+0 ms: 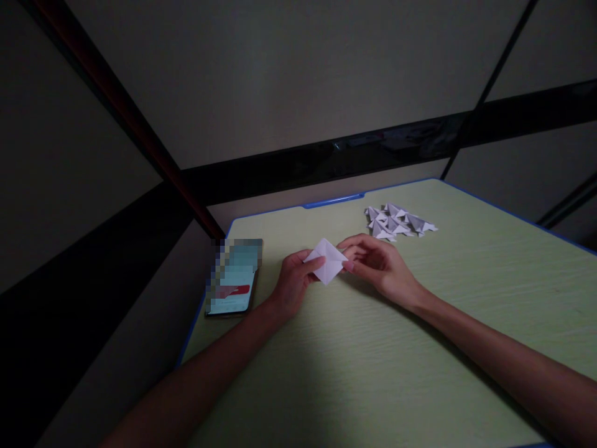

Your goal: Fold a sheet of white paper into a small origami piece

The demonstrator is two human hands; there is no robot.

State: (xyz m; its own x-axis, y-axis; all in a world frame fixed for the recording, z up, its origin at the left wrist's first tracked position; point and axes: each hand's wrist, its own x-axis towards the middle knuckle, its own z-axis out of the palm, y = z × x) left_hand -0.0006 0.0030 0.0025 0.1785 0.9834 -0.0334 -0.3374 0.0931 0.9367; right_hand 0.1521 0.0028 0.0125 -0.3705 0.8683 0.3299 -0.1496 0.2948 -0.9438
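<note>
On my feed, the left hand [293, 283] and right hand [377, 261] pinch a folded white paper [327, 260] by opposite corners, just above the green table [466, 298]. At one o'clock lies a pile of folded pieces [396, 223], finished by my reckoning, while the held sheet looks only partly creased. A phone [236, 277] rests at nine o'clock.

Pixelated phone [233, 278]; underside of paper [327, 261]
</note>
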